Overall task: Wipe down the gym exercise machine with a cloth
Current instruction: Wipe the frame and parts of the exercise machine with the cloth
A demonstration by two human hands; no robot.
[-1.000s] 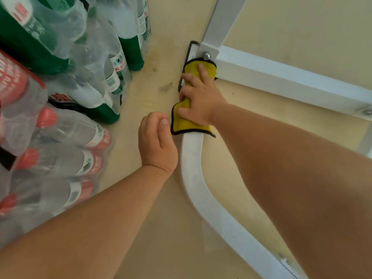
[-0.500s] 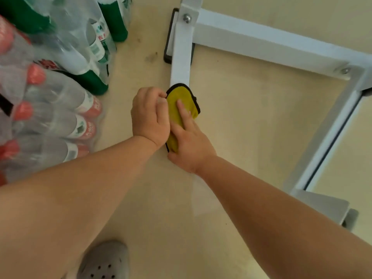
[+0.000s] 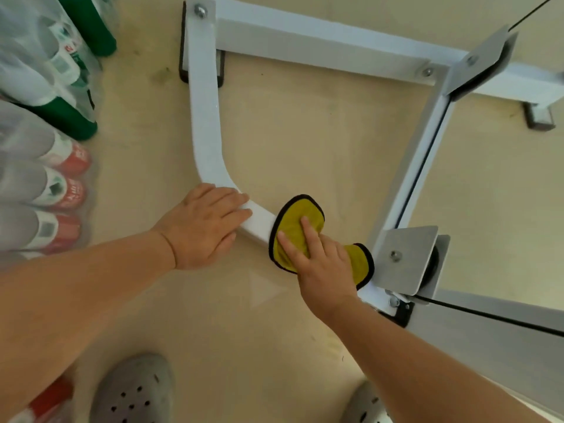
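Near the frame's centre, the right hand (image 3: 323, 264) pressed a yellow cloth (image 3: 297, 221) flat-fingered onto the machine's curved white floor bar (image 3: 207, 132). The left hand (image 3: 204, 227) rested open on the bend, just beside it. Wiping was mid-stroke; next probably the bar's lower-right end, beside the pulley bracket (image 3: 406, 257).

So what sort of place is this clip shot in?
Probably a small gym or workout room, possibly doubling as storage: a white steel machine frame with pulley brackets sits on a pale floor, and shrink-wrapped packs of bottled water are stacked beside it.
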